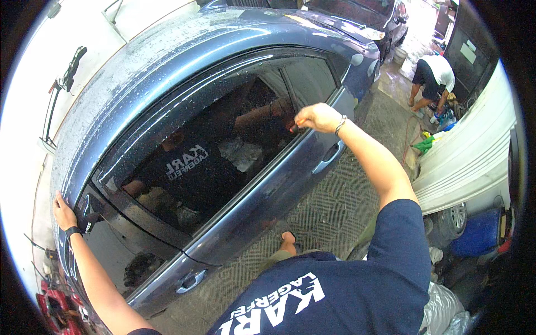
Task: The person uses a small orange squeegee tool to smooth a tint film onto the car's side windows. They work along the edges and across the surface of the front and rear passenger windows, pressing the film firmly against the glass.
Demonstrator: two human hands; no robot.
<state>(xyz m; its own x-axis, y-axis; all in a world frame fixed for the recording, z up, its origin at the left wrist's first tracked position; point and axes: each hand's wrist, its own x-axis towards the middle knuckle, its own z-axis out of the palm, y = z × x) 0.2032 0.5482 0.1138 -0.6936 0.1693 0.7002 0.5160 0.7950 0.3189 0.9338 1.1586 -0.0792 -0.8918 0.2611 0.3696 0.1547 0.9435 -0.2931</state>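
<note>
Wet dark blue car [184,61] filling the centre and left of the frame, its tinted front door window [223,139] at centre, right hand [317,117] clenched against the glass at centre right, whatever it grips hidden, left hand [63,211] spread flat on the roof edge at lower left, crouching person [434,78] at upper right

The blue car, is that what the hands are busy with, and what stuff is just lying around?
In hand:
- wet blue car
- front door window, touched by the right hand
- roof edge over the rear door, where the left hand rests

Lying about:
- blue barrel
- white bucket
- green cloth
- a crouching person behind
</note>
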